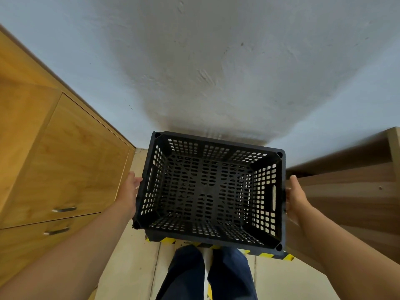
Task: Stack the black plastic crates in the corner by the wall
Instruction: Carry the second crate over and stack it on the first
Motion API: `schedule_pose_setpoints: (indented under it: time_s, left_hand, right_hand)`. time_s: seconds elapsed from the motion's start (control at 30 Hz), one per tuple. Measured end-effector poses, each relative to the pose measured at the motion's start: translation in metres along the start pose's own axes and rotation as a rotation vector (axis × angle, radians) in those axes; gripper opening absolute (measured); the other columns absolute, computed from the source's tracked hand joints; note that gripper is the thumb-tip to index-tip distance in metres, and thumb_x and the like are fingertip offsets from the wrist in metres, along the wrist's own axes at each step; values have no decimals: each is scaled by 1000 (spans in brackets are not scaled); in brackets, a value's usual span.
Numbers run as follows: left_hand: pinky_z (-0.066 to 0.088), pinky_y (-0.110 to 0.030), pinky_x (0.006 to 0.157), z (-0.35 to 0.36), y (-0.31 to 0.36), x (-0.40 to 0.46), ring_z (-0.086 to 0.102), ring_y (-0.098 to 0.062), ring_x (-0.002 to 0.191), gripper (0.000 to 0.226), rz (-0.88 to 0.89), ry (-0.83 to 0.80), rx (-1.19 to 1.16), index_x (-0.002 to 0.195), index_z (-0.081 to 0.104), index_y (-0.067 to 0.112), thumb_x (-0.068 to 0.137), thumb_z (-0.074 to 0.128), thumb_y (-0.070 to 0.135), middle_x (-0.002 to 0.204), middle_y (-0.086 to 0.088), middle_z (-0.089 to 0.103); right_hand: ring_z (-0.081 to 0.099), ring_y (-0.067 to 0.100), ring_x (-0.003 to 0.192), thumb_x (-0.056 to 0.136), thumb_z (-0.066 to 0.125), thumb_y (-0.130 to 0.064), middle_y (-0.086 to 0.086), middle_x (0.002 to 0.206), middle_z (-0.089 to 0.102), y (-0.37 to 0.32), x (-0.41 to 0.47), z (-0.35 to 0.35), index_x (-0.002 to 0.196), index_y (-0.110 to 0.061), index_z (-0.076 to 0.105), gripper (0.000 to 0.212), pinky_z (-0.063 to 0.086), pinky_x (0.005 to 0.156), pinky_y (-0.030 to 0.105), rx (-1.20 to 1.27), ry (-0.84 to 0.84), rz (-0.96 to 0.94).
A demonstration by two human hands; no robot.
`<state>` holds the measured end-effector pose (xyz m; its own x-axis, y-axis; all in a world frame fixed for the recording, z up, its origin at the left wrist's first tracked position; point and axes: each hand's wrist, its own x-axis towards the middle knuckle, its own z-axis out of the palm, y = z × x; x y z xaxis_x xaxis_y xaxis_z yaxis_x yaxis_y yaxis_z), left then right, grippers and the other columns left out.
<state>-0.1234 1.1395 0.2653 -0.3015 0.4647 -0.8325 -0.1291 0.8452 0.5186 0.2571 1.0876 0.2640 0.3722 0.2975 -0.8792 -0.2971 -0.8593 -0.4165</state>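
A black plastic crate (211, 191) with perforated walls and floor sits just in front of me, seen from above, its far rim close to the white wall (216, 61). It is empty. A dark edge under its front side may be another crate; I cannot tell. My left hand (129, 192) is beside the crate's left wall, fingers apart, fingertips at the rim. My right hand (295, 198) lies against the right wall with its fingers hidden behind the rim. No fingers show through either handle slot.
A wooden cabinet (65, 159) with two metal drawer handles stands on the left. A darker wooden unit (350, 191) stands on the right. Yellow-black hazard tape (268, 254) runs under the crate's front edge. My legs (207, 276) are directly below it.
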Motion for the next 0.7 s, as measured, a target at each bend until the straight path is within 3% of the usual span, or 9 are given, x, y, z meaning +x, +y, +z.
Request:
schedule_pose_setpoints:
  time_s: [0.07,0.17,0.2,0.3,0.4,0.43,0.5,0.6,0.7]
  left_hand:
    - [29,-33,87,0,-3,2,43,-28,124,55,9,-22,29,134,44,4,101,24,43,135,-10,50]
    - [41,-32,76,-2,-14,5,53,-26,90,47,23,-37,96,127,46,6,100,29,40,97,-6,56]
    - [45,-35,74,-3,-17,7,55,-27,87,45,27,-32,120,126,46,8,98,32,40,98,-10,57]
    - [49,-54,87,-10,-26,15,59,-36,99,40,51,-26,219,118,48,14,92,39,42,115,-20,58]
    - [46,-52,94,-11,-35,17,57,-33,104,31,176,-18,461,118,48,18,95,40,37,116,-15,58]
    - [46,-48,93,-11,-39,15,56,-31,106,33,247,-23,570,123,47,16,96,41,34,119,-13,57]
    - [43,-42,93,-12,-52,15,49,-29,117,42,393,-31,816,134,40,11,96,44,29,135,-10,47]
    - [23,-41,115,-15,-80,21,16,-29,144,60,520,9,1172,145,27,9,94,47,34,159,-12,4]
    - [20,-43,115,-11,-105,22,8,-35,143,70,526,85,1305,147,22,10,91,52,38,157,-18,-9]
  right_hand:
    - [44,35,128,92,25,-63,18,138,49,5,-1,-1,134,-8,47,72,29,107,48,-20,-3,-30]
    - [47,32,124,94,28,-57,13,133,54,22,-1,-4,133,-12,50,63,31,105,44,-129,16,-85]
    - [51,29,117,95,30,-55,11,126,57,28,-5,-4,131,-14,51,58,34,100,43,-155,14,-97]
    - [57,23,100,96,32,-49,10,116,61,47,-6,-4,121,-18,54,46,41,90,40,-219,49,-154]
    - [56,24,102,95,34,-49,10,110,60,65,-6,-6,118,-19,53,42,42,99,44,-314,99,-234]
    - [56,25,106,90,36,-58,9,114,60,72,-6,-7,119,-21,52,50,41,101,48,-364,109,-244]
    - [44,27,130,83,38,-71,6,142,47,85,-5,-7,135,-22,42,72,32,110,48,-485,131,-261]
    - [18,21,145,97,39,-41,3,159,17,98,-7,-7,150,-16,20,62,20,115,39,-680,178,-362]
    - [30,27,139,96,44,-26,5,156,21,112,-1,-9,152,-22,12,64,33,107,43,-785,221,-424]
